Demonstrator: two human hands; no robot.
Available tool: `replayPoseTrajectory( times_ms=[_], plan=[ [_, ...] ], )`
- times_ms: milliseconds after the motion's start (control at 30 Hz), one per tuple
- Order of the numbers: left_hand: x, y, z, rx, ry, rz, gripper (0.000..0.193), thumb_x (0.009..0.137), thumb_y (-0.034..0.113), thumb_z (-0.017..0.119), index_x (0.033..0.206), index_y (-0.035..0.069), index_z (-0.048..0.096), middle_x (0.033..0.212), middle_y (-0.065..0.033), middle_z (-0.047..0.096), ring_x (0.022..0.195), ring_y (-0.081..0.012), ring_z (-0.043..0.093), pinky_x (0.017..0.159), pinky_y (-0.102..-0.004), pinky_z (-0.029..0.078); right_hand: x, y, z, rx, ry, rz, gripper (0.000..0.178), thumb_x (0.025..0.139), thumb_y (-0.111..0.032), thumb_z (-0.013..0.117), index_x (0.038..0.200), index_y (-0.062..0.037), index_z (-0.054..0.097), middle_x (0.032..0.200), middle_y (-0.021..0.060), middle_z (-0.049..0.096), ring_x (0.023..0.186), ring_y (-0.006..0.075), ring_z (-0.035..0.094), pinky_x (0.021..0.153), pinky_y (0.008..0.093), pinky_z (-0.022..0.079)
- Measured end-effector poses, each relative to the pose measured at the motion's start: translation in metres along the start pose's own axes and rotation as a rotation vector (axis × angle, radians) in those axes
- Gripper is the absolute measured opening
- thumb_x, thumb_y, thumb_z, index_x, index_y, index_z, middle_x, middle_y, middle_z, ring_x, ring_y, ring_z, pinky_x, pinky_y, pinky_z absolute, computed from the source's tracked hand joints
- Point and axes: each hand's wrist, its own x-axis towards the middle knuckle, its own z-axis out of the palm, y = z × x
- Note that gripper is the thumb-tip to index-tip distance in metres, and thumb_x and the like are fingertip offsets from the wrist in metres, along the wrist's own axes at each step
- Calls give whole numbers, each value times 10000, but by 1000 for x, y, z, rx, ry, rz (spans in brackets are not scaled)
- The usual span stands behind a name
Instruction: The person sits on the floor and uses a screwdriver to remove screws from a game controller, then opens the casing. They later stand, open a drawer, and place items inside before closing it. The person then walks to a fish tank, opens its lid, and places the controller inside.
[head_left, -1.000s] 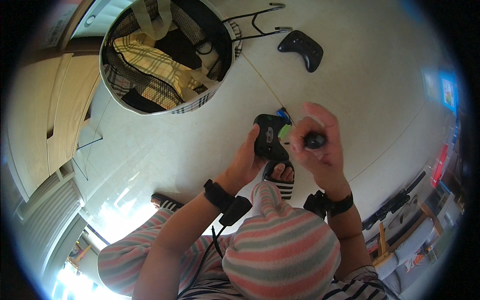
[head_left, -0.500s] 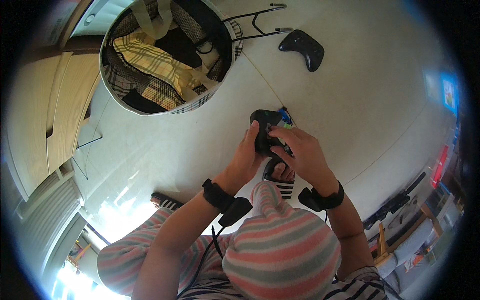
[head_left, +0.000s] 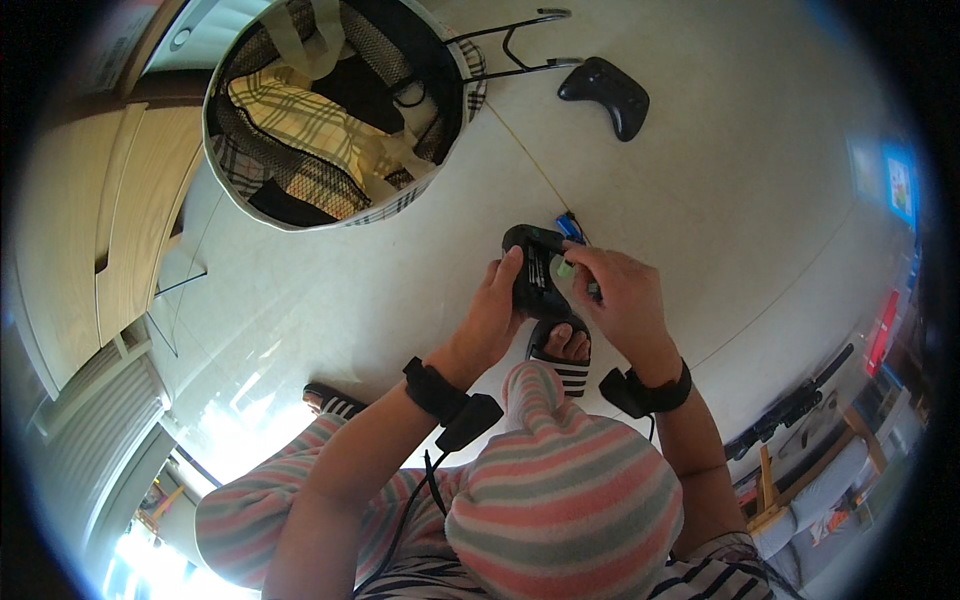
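A black game controller (head_left: pixel 537 278) is turned underside up, with a dark recess or label area with light marks at its middle. My left hand (head_left: pixel 492 308) is closed around its left side, the thumb lying on top. Just off its right edge is my right hand (head_left: pixel 622 290), fingers curled and index finger at the controller's upper right. A small light-green piece (head_left: pixel 565 269) shows by those fingertips; whether they grip it I cannot tell. Below the fingers is a small dark piece (head_left: pixel 595 291), mostly hidden. A small blue object (head_left: pixel 569 226) lies on the floor just beyond.
A second black controller (head_left: pixel 612 97) lies on the floor farther off. Far left stands a round mesh-lined basket (head_left: pixel 300 226) with checked cloth inside, near a black metal stand (head_left: pixel 510 52). Wooden drawers (head_left: pixel 75 220) line the left. My sandalled foot (head_left: pixel 563 345) is below the controller.
My right hand has drawn a little to the right, off the controller, uncovering its middle. The controller has tilted slightly in my left hand. More of the blue object shows.
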Motion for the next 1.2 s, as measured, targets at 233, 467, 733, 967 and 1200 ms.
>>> replayPoseTrajectory(
  times_ms=[233,467,733,967,1200],
  plan=[
    [11,2,-21,9,2,-88,465,997,426,450,1258,43,487,1090,-106,639,976,-219,637,887,-371,527,17,49,5,473,187,437,119,871,-32,612,983,-17,649,840,83,680,644,112,648,605,243,494],
    [10,11,-31,24,-25,-35,465,1016,406,416,1279,26,473,1065,-105,634,943,-236,631,895,-394,514,25,74,35,165,328,550,220,906,-199,645,1042,-27,657,826,64,676,670,105,614,611,250,493],
    [5,17,-3,252,-43,180,333,1036,276,417,1281,54,453,1214,-62,542,1101,-159,531,910,-333,482,-1,23,35,1174,-22,794,432,893,-307,686,1217,-46,570,1006,52,654,859,125,622,746,246,516],
    [-2,34,14,1370,134,905,333,908,34,584,1224,58,482,1255,-148,518,1110,-294,550,872,-374,513,8,16,41,1415,61,748,381,928,-181,628,1267,-49,513,1065,46,631,925,97,621,802,245,531],
    [-6,42,21,1371,111,884,296,887,35,601,1162,49,492,1233,-176,518,1062,-361,552,848,-409,498,12,13,42,1163,38,693,324,930,-198,637,1205,-51,547,959,2,624,829,52,574,742,211,495]
  ],
)
